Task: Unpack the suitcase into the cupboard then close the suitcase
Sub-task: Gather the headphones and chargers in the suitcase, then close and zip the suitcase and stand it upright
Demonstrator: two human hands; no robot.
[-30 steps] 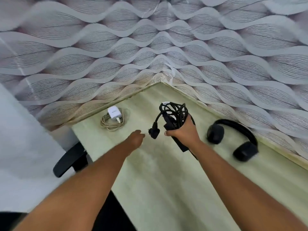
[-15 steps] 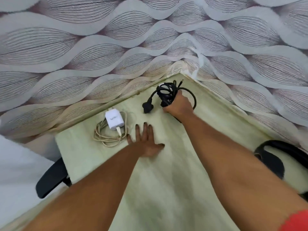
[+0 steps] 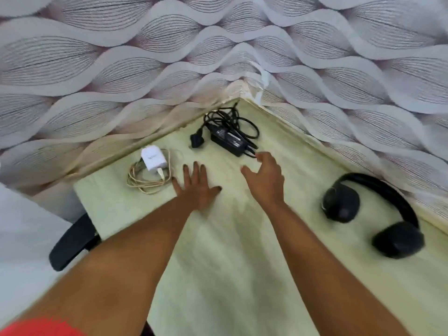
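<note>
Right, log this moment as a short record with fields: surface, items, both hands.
surface: pale green tabletop set into a wallpapered corner
corner item: black power adapter with tangled cable, lying free
left item: white charger on a coiled beige cable
right item: black headphones
left hand: flat on the tabletop, fingers straight
right hand: open, holds nothing, just short of the adapter

Black headphones point(image 3: 378, 214), black power adapter point(image 3: 229, 138) and white charger point(image 3: 153, 159) on a pale green surface point(image 3: 242, 263).
</note>
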